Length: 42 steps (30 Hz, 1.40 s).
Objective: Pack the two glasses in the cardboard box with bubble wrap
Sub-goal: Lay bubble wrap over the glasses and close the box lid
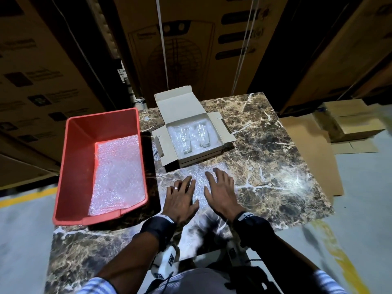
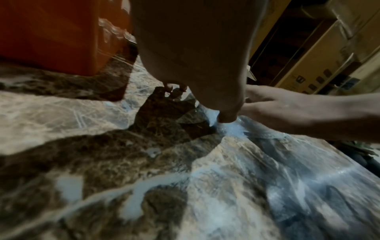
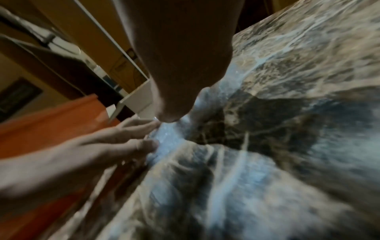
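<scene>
Both hands lie palm down with fingers spread and straight, holding nothing. The left hand (image 1: 182,199) and the right hand (image 1: 220,193) rest side by side on a loose sheet of bubble wrap (image 1: 200,179) spread flat on the marble-patterned table (image 1: 275,158). The wrist views, though blurred, show the fingertips (image 3: 152,143) pressing on the clear wrap rather than pinching it.

Just beyond the hands stands the open cardboard box (image 1: 191,132), its lid flap raised at the far side and its side flaps spread. Inside, the two glasses (image 1: 194,135) lie on their sides, side by side, on a layer of bubble wrap that lines the box bottom. Nothing covers them yet.

To the left of the hands sits a red plastic bin (image 1: 78,166) with more bubble wrap lying in its bottom. Large cardboard cartons (image 1: 53,71) stand behind the table.

The step in hand looks like the top layer: the glasses are already in the box, and the sheet under the palms seems meant to cover them. The next move probably calls for pinching that sheet at its edges, lifting it over the box, laying it on the glasses and tucking it in, then folding the flaps shut. The thin wrap lies flat on a smooth top, so catching an edge may take care.
</scene>
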Each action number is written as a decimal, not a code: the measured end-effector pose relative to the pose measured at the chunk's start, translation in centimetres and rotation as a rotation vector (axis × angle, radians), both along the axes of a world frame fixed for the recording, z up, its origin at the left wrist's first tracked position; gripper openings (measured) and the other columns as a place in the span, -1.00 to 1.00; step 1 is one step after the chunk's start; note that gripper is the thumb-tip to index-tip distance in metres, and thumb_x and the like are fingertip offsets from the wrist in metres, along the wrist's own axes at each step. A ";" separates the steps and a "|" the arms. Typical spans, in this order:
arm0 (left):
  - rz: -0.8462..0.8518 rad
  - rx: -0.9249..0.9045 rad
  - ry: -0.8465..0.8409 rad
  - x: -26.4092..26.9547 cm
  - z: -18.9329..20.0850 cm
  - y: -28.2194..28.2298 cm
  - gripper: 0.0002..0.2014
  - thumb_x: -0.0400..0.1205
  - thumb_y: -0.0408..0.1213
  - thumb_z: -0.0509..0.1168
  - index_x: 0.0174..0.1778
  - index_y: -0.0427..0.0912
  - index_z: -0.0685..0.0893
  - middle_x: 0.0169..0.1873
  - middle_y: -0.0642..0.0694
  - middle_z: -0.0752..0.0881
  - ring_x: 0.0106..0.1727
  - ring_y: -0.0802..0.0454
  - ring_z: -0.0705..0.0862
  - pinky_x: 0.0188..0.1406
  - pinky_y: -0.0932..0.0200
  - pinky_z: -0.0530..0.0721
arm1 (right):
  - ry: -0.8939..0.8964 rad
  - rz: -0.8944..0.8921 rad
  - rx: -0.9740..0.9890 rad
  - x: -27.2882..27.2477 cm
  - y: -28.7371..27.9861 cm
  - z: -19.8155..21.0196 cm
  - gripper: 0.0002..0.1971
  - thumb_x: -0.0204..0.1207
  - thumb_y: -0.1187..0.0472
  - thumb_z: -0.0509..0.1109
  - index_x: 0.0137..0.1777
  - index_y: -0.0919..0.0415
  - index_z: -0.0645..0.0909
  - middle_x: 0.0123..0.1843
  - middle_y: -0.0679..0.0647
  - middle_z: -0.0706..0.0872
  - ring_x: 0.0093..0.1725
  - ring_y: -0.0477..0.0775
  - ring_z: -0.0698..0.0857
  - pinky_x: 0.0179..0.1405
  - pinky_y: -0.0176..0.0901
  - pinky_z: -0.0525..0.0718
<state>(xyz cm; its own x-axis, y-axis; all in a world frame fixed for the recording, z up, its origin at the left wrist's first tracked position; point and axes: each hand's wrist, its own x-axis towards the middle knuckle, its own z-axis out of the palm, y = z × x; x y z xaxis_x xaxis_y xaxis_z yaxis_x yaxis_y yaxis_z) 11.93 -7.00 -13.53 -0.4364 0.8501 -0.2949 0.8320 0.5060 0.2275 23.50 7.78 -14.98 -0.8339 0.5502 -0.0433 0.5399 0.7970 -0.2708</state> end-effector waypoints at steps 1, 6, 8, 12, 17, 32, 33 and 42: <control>-0.013 0.000 0.007 0.1 -0.1 -0.1 -0.19 0.69 0.21 0.10 0.81 -0.06 0.05 0.80 -0.04 0.03 0.66 -0.23 0.17 0.50 -0.23 0.27 | -0.013 0.028 0.015 0.5 -0.2 -0.4 -0.41 0.69 -0.06 0.10 0.71 0.06 0.31 0.68 0.22 0.33 0.61 0.28 0.34 0.57 0.32 0.37; -0.043 -0.008 0.027 0.3 -0.5 -0.5 -0.19 0.72 0.21 -0.02 0.84 -0.12 -0.02 0.82 -0.08 -0.02 0.69 -0.24 0.17 0.51 -0.25 0.28 | -0.052 0.051 0.014 2.7 0.1 -2.0 -0.36 0.79 -0.22 -0.10 0.83 -0.08 -0.05 0.85 0.15 -0.11 0.83 0.20 -0.14 0.77 0.32 -0.12; -0.037 -0.005 0.016 0.4 -0.4 -0.6 -0.19 0.71 0.21 -0.05 0.84 -0.13 -0.03 0.83 -0.08 -0.03 0.70 -0.25 0.16 0.52 -0.27 0.28 | -0.099 0.033 0.000 2.9 0.8 -2.0 -0.30 0.77 -0.33 -0.12 0.83 -0.12 -0.15 0.84 0.15 -0.22 0.82 0.16 -0.23 0.77 0.31 -0.16; -0.042 -0.016 0.017 0.5 -0.3 -0.7 -0.18 0.69 0.23 -0.10 0.84 -0.12 -0.05 0.83 -0.08 -0.06 0.71 -0.25 0.13 0.54 -0.28 0.25 | -0.157 0.024 -0.014 3.2 2.3 -1.4 -0.15 0.67 -0.51 -0.15 0.81 -0.12 -0.30 0.82 0.10 -0.37 0.80 0.14 -0.32 0.77 0.21 -0.29; -0.037 -0.029 0.023 0.6 -0.2 -0.8 -0.16 0.68 0.23 -0.09 0.84 -0.12 -0.08 0.83 -0.06 -0.10 0.71 -0.22 0.13 0.54 -0.28 0.25 | -0.202 -0.056 -0.038 3.0 2.6 -0.9 -0.09 0.65 -0.53 -0.17 0.80 -0.03 -0.36 0.80 0.11 -0.42 0.80 0.12 -0.33 0.76 0.25 -0.31; 0.037 0.037 -0.117 0.8 1.0 -0.8 -0.17 0.64 0.10 0.16 0.82 -0.06 0.04 0.83 0.02 -0.08 0.75 -0.18 0.03 0.63 -0.30 0.10 | 0.411 -0.603 -0.714 3.3 1.3 2.7 -0.27 0.53 0.11 0.57 0.64 -0.08 0.30 0.27 0.04 0.65 0.13 0.11 0.74 0.07 0.19 0.82; 0.047 0.058 -0.139 0.7 1.1 -0.8 -0.17 0.63 0.08 0.19 0.82 -0.04 0.07 0.82 0.03 -0.06 0.75 -0.16 0.03 0.63 -0.28 0.08 | 0.419 -0.653 -0.787 3.2 1.7 3.4 -0.32 0.52 0.11 0.59 0.60 -0.02 0.38 0.24 0.05 0.68 0.08 0.11 0.76 0.05 0.13 0.83; 0.108 0.084 -0.195 0.2 1.2 -0.4 -0.14 0.50 0.05 0.31 0.77 0.06 0.21 0.81 0.03 0.04 0.72 -0.19 0.09 0.58 -0.24 0.12 | 0.301 -0.781 -1.182 2.9 4.2 5.6 -0.59 0.16 0.21 0.81 -0.31 0.15 0.55 -0.33 0.21 0.70 -0.39 0.16 0.75 -0.23 0.05 0.75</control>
<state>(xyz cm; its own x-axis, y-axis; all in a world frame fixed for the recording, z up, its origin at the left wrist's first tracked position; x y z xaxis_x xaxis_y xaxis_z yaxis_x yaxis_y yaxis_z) 12.17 -7.40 -12.38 -0.4674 0.8268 -0.3129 0.7103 0.5620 0.4240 26.38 12.01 -9.41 -0.4029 0.6275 -0.6663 0.5288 -0.4346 -0.7290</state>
